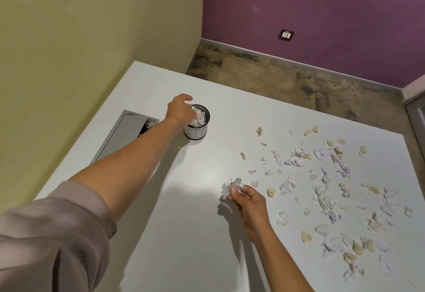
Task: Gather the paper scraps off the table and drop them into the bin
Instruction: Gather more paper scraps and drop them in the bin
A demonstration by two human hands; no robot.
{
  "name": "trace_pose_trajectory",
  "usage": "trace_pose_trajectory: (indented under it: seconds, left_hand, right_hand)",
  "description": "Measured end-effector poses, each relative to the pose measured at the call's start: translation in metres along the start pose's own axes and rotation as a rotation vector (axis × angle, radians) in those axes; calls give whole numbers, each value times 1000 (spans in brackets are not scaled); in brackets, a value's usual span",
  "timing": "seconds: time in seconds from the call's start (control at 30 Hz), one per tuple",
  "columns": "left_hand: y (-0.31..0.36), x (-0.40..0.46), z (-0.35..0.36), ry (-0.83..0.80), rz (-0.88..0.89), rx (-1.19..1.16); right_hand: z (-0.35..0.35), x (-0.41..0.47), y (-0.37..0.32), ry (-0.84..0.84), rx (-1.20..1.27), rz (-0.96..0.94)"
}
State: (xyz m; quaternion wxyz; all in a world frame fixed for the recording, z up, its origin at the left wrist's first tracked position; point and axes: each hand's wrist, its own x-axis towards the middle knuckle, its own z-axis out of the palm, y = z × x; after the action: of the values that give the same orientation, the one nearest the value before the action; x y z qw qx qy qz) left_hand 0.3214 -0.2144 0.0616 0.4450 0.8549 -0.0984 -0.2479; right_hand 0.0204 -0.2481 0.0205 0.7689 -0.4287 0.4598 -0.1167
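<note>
A small round bin (pixel 197 130) with a dark rim stands on the white table (pixel 195 172), holding white and cream scraps. My left hand (pixel 180 109) reaches over its left rim, fingers down among the scraps inside; I cannot tell whether they hold any. My right hand (pixel 249 202) hovers just above the table at centre and pinches a bunch of white scraps (pixel 235 185) between thumb and fingers. Several torn paper scraps (pixel 322 190), white and cream, lie scattered over the right half of the table.
A grey cable hatch (pixel 127 134) is set into the table left of the bin, its lid partly open. The table's left edge runs along a yellow wall. Beyond the far edge lies brown floor and a purple wall with a socket (pixel 286 35).
</note>
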Motion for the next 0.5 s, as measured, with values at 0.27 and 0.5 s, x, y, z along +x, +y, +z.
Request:
trace_pose_trajectory:
  seconds: [0.27, 0.5]
  left_hand:
    - [-38, -50, 6, 250, 162, -123]
    - [-137, -114, 41, 175, 286, 123]
  right_hand:
    - [6, 8, -5, 35, -17, -3]
    - [33, 24, -22, 22, -31, -50]
